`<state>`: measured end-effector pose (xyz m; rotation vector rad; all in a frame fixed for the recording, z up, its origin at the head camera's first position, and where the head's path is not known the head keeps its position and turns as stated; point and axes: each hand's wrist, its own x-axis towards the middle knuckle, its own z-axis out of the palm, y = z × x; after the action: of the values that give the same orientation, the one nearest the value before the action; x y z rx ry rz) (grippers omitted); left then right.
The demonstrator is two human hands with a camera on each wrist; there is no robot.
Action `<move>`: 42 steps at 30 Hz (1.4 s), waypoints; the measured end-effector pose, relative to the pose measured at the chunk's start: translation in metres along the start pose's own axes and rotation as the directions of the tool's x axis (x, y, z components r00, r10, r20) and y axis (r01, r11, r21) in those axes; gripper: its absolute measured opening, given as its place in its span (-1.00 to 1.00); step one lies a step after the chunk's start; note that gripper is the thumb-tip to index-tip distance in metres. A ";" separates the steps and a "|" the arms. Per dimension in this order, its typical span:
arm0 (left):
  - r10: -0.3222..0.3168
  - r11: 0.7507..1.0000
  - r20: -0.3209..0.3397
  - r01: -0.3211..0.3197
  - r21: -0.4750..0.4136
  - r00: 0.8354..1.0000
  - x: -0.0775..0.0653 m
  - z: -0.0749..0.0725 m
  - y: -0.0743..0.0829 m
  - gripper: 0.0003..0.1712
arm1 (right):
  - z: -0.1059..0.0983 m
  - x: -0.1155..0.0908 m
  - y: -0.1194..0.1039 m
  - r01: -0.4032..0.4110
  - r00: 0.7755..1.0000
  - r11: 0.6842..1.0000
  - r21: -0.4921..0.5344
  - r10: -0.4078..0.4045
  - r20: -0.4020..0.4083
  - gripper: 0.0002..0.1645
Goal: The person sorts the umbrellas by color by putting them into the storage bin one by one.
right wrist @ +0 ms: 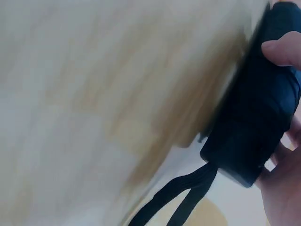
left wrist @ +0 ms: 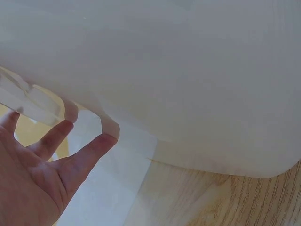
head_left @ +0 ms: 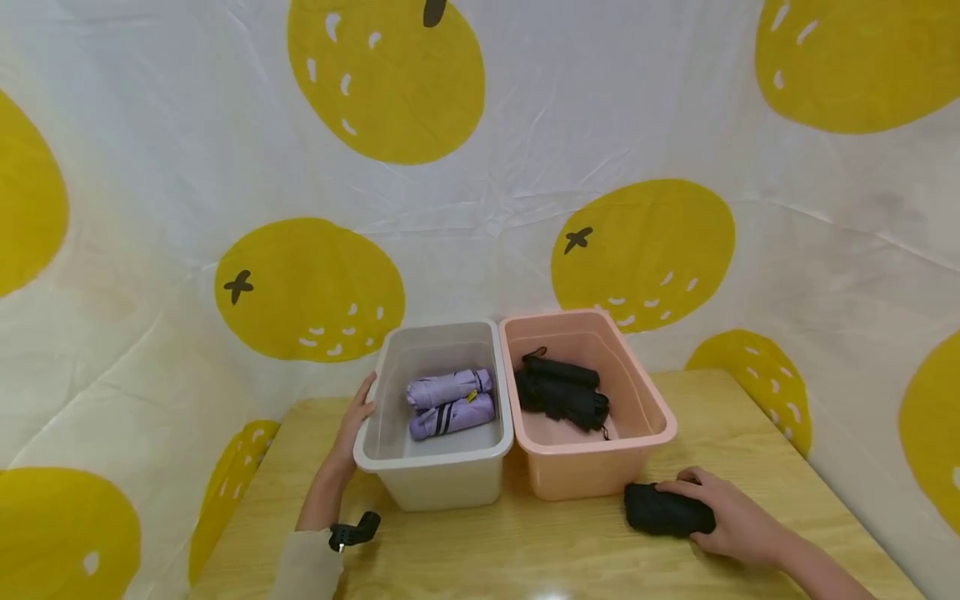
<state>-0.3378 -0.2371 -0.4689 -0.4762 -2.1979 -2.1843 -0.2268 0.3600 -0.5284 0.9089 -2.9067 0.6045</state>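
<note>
My right hand (head_left: pixel 738 517) grips a compact black folded umbrella (head_left: pixel 667 510) at the right front of the table, thumb and fingers on opposite sides. In the right wrist view a strap loop hangs from the end of this umbrella (right wrist: pixel 254 103). My left hand (head_left: pixel 351 425) rests against the left rim of a light grey bin (head_left: pixel 438 454), its extended fingertips touching the rim's edge in the left wrist view. Two lilac folded umbrellas (head_left: pixel 453 414) lie inside the grey bin. A pink bin (head_left: pixel 592 450) stands right beside it, with black folded umbrellas (head_left: pixel 566 396) inside.
Both bins stand on a wooden table (head_left: pixel 465 550). Behind and at the sides hangs a white cloth (head_left: pixel 517 167) printed with large yellow fruit. A black wrist camera mount (head_left: pixel 356 529) sticks out from the left wrist, near the beige sleeve (head_left: pixel 307 567).
</note>
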 end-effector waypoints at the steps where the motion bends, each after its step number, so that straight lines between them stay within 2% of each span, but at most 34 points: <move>1: -0.001 1.000 0.000 0.001 0.000 1.000 -0.001 0.000 -0.001 -0.30 | -0.001 -0.001 0.004 0.004 1.000 1.000 -0.012 -0.004 0.000 -0.07; 6: -0.009 1.000 -0.011 0.009 0.014 1.000 -0.004 0.001 -0.003 -0.30 | -0.010 -0.001 0.019 0.019 0.999 0.999 -0.029 -0.018 0.032 -0.07; 9: -0.015 1.000 -0.017 0.016 0.024 1.000 -0.003 0.003 -0.001 -0.30 | -0.015 -0.001 0.026 -0.003 0.999 0.999 -0.045 0.005 0.036 -0.08; 15: -0.007 1.000 -0.010 0.007 0.023 1.000 -0.001 0.004 0.000 -0.30 | -0.021 -0.002 0.046 -0.082 0.996 0.993 -0.090 0.080 -0.030 -0.10; 21: -0.029 1.000 -0.014 0.029 0.013 0.999 -0.001 0.006 -0.002 -0.30 | -0.021 0.006 0.072 -0.213 0.973 0.977 -0.021 0.210 -0.097 -0.04; 27: -0.019 1.000 -0.006 0.019 0.009 1.000 0.003 0.010 -0.003 -0.29 | -0.014 0.023 0.097 -0.265 0.942 0.963 0.049 0.269 -0.199 0.03; 33: -0.027 1.000 -0.009 0.027 -0.001 1.000 0.003 0.009 -0.001 -0.29 | -0.008 0.040 0.110 -0.249 0.929 0.964 0.090 0.264 -0.258 -0.07; 37: -0.029 1.000 -0.011 0.029 0.002 1.000 0.001 0.006 0.000 -0.28 | -0.008 0.055 0.115 -0.248 0.925 0.967 0.062 0.256 -0.281 0.04; 42: -0.018 1.000 -0.012 0.018 0.021 1.000 -0.002 0.004 0.001 -0.28 | -0.009 0.072 0.117 -0.253 0.932 0.967 -0.024 0.237 -0.274 0.16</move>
<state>-0.3354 -0.2340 -0.4688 -0.4429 -2.2254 -2.1644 -0.3521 0.4120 -0.5510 0.4184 -2.7881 0.5982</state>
